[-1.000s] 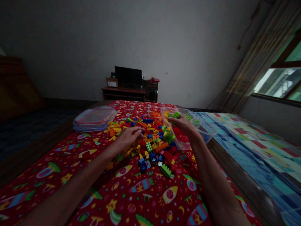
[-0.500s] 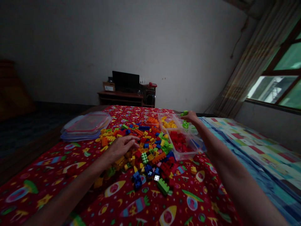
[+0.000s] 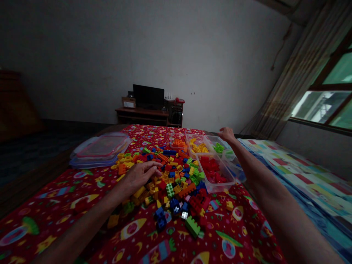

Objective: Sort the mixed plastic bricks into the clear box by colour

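My left hand (image 3: 141,176) is over the left part of a heap of colourful toy bricks (image 3: 180,179), fingers stretched out and loosely bent, nothing visible in them. My right hand (image 3: 227,134) hangs just above the far right rim of the clear bin (image 3: 207,138) with green bricks (image 3: 219,147). No brick shows at its fingertips, which look slightly apart. Nearer me, a clear bin (image 3: 217,188) contains red bricks (image 3: 211,168). Yellow bricks (image 3: 198,147) fill another bin, and orange bricks (image 3: 178,143) lie in the one at its left.
Stacked clear lids (image 3: 99,146) lie left of the heap on the red patterned cloth (image 3: 110,242). A bin with blue pieces (image 3: 237,169) is partly hidden by my right forearm. A green brick (image 3: 192,226) sits at the heap's near edge. A patchwork-covered bed (image 3: 297,165) is on the right.
The green brick in my right hand has been let go over the green bin, and that hand has lifted slightly to the right. My left hand stays over the heap. The view shifted a little.
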Motion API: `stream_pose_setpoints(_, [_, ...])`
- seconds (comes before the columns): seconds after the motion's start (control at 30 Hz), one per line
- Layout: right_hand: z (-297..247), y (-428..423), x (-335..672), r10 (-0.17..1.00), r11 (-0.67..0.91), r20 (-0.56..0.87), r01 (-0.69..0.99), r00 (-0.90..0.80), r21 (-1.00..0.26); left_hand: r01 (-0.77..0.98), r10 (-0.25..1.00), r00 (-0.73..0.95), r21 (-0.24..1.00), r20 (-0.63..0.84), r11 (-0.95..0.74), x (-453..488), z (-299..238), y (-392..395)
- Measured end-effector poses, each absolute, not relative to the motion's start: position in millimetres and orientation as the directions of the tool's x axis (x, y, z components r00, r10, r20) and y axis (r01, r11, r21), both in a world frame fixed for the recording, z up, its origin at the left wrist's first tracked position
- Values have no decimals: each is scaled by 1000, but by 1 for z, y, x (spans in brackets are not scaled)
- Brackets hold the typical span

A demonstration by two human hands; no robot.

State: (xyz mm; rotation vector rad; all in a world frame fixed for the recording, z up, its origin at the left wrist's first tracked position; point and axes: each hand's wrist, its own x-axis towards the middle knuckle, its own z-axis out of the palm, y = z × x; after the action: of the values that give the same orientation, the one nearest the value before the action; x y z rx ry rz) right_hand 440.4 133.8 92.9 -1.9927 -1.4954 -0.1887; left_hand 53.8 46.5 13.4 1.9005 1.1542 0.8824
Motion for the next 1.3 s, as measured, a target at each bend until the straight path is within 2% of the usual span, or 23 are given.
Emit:
stream_pose_setpoints(0.13, [107, 114, 416, 831, -107, 456, 896, 318, -430, 450, 900, 378, 806, 218, -385, 53, 15, 46])
stream_pose_setpoints(0.27, [102, 76, 374, 895, 173, 430, 795, 119, -581, 482, 893, 375, 771, 248, -416, 49, 21, 46])
stream_pose_setpoints(0.33, [95, 49, 349, 899, 305, 438, 743, -18, -595, 486, 894, 365, 765, 261, -422, 44, 24, 48])
stream_pose_setpoints(0.4, [88, 20, 328, 878, 387, 458, 766, -137, -513, 482, 891, 360, 762, 277, -432, 37, 26, 52])
stream_pose_setpoints(0.5, [77, -24, 317, 851, 408, 465, 864, -244, -293, 478, 891, 339, 761, 302, -440, 28, 32, 55])
stream_pose_setpoints(0.57, [66, -50, 326, 883, 308, 420, 933, -209, -184, 474, 894, 315, 763, 319, -439, 23, 39, 54])
stream_pose_setpoints(0.67, [39, -86, 359, 938, 131, 334, 987, -92, -95, 486, 897, 285, 755, 338, -439, 20, 49, 51])
stream_pose_setpoints(0.7, [27, -98, 370, 936, 136, 337, 987, -99, -87, 492, 896, 280, 749, 346, -443, 20, 52, 50])
stream_pose_setpoints(0.77, [3, -118, 387, 900, 247, 394, 963, -185, -112, 495, 892, 281, 743, 354, -450, 20, 55, 48])
stream_pose_setpoints(0.97, [-44, -134, 368, 856, 439, 356, 890, -374, -123, 524, 868, 340, 694, 361, -494, 27, 56, 42])
stream_pose_setpoints(1.13, [-56, -109, 321, 761, 537, 490, 837, -425, -109, 570, 835, 403, 611, 375, -550, 32, 58, 34])
stream_pose_setpoints(1.3, [-48, -76, 292, 715, 553, 554, 830, -427, -74, 591, 810, 444, 553, 383, -586, 35, 56, 33])
